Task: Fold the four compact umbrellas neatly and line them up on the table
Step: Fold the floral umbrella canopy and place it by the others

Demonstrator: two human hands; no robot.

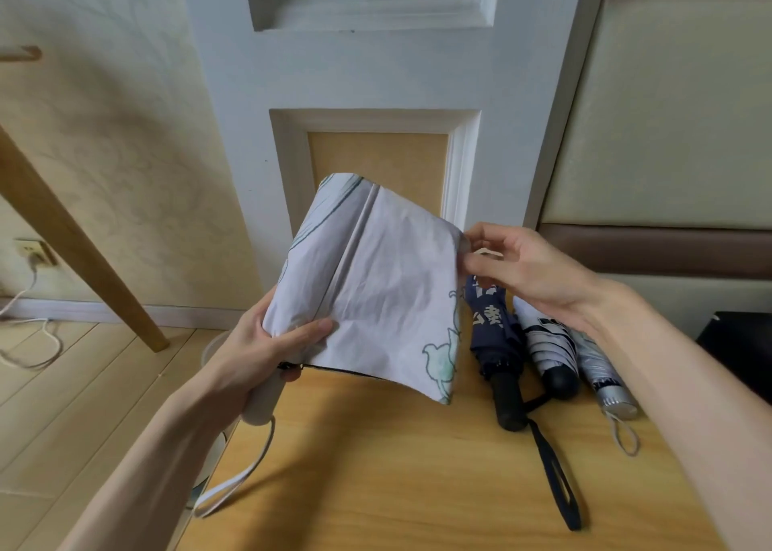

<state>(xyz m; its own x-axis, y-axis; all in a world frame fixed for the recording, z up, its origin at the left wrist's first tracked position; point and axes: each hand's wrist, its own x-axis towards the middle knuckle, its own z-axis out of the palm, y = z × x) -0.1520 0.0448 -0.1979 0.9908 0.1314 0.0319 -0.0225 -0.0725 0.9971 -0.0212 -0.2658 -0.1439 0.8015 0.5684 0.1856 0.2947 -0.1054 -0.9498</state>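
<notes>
Soft, diffuse daylight lights the scene evenly and fairly brightly. The pale umbrella (376,283) throws a blurred-edged shadow on the table (417,488) beneath it. Wide-angle distortion bows the wooden leg (62,233) and white panelling (234,91) near the edges; detail is slightly soft overall.

Single head view looks forward and down, close over the table (417,467).

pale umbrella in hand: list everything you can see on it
The pale umbrella is collapsed, canopy loose and unrolled: creased whitish fabric, teal line drawings, dark lining at the hem. It is held tilted above the table. The left hand grips its white handle and canopy base; the right hand pinches the upper right edge. A white strap hangs from the handle.
</notes>
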